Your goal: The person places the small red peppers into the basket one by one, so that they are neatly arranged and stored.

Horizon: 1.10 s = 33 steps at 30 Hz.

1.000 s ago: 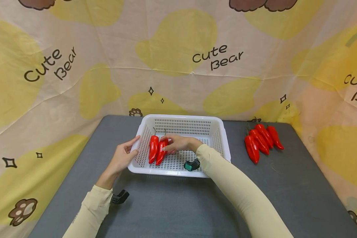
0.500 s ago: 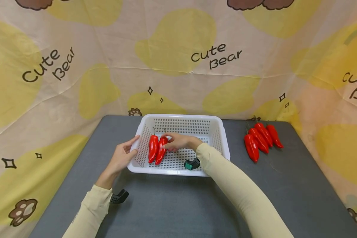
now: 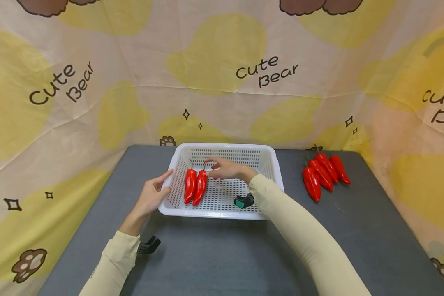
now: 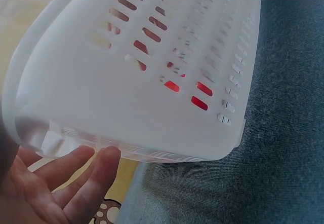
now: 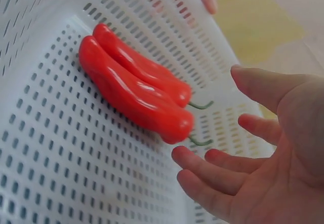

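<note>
Two glossy red chili peppers with green stems lie side by side in a white perforated plastic basket (image 3: 214, 214), near its left wall. My right hand (image 3: 227, 169) hovers over the basket beside the stem end of the right-hand pepper (image 3: 200, 188). Its fingers are spread and hold nothing, as the right wrist view shows. Farther left in the basket lies the other pepper (image 5: 144, 67). At the basket's left side my left hand (image 3: 151, 195) grips the rim. From the left wrist view, its fingers (image 4: 96, 181) curl beneath the rim against the outer wall.
Several more red peppers (image 3: 322, 174) lie in a cluster on the grey table (image 3: 214, 259), to the right of the basket. A patterned cloth (image 3: 207, 82) hangs behind the table and at its sides.
My right hand has let go of the right-hand pepper and moved up and slightly right, away from it. The left hand stays on the basket rim.
</note>
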Available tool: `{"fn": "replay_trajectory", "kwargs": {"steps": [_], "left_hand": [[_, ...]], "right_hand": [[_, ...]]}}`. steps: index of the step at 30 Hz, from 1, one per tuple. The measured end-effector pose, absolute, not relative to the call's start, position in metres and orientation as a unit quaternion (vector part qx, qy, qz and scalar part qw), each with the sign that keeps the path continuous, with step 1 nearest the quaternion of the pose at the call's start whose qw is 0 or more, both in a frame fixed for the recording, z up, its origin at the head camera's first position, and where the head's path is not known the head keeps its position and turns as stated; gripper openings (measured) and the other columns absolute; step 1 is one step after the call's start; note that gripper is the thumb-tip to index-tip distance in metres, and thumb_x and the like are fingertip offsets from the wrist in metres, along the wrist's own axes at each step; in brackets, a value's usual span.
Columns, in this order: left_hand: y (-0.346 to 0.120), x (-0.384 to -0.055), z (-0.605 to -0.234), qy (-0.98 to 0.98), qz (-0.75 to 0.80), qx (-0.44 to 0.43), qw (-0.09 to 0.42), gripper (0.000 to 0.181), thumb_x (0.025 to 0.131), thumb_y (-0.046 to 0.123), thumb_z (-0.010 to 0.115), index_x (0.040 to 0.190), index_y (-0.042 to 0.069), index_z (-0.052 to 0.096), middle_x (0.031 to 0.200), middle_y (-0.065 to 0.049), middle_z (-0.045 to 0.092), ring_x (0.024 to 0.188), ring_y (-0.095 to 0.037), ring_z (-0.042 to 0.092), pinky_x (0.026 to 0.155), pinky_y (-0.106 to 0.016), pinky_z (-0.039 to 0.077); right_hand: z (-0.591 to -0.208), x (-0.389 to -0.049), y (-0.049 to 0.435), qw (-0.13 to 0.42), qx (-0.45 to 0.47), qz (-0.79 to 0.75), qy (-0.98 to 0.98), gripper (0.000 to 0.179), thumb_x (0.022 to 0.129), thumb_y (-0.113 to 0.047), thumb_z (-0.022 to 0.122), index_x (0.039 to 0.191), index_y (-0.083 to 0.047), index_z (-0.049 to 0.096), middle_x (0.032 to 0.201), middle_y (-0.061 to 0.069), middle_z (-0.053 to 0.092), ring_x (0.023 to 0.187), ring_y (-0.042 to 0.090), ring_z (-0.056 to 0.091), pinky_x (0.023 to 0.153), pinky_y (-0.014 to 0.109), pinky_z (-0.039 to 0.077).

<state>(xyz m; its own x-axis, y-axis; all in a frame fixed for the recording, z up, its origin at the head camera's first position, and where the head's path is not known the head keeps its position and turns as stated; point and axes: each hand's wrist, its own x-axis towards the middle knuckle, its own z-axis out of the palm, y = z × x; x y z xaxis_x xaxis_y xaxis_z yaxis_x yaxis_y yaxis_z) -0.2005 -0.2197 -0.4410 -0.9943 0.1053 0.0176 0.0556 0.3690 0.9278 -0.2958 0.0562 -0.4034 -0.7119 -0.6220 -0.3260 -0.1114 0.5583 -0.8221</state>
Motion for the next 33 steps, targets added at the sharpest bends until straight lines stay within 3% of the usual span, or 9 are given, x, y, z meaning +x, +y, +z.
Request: {"fn": "replay_trajectory", "kwargs": {"steps": [7, 14, 33], "left_hand": [[-0.220, -0.200, -0.440, 0.829, 0.556, 0.049, 0.018, 0.059, 0.097, 0.003, 0.052, 0.154, 0.011, 0.041, 0.152, -0.027, 0.047, 0.119, -0.043, 0.062, 0.086, -0.046, 0.060], [-0.220, -0.200, -0.440, 0.831, 0.553, 0.049, 0.019, 0.059, 0.097, 0.003, 0.051, 0.154, 0.011, 0.040, 0.153, -0.027, 0.046, 0.119, -0.044, 0.061, 0.086, -0.048, 0.059], [-0.221, -0.200, -0.438, 0.834, 0.548, 0.049, 0.026, 0.060, 0.096, 0.003, 0.052, 0.154, 0.010, 0.040, 0.154, -0.027, 0.044, 0.122, -0.041, 0.060, 0.089, -0.050, 0.058]], "right_hand": [[-0.387, -0.295, 0.069, 0.252, -0.252, -0.394, 0.847, 0.060, 0.101, -0.027, 0.059, 0.154, -0.010, 0.036, 0.157, 0.020, 0.040, 0.129, 0.036, 0.057, 0.106, 0.050, 0.049], [-0.375, -0.290, 0.084, 0.219, -0.267, -0.378, 0.859, 0.058, 0.102, -0.025, 0.057, 0.154, -0.008, 0.038, 0.159, 0.019, 0.038, 0.146, 0.037, 0.039, 0.115, 0.054, 0.040], [-0.366, -0.273, 0.143, 0.156, -0.281, -0.342, 0.883, 0.056, 0.103, -0.020, 0.057, 0.153, -0.004, 0.038, 0.155, 0.023, 0.043, 0.131, 0.046, 0.054, 0.106, 0.055, 0.048]]}}
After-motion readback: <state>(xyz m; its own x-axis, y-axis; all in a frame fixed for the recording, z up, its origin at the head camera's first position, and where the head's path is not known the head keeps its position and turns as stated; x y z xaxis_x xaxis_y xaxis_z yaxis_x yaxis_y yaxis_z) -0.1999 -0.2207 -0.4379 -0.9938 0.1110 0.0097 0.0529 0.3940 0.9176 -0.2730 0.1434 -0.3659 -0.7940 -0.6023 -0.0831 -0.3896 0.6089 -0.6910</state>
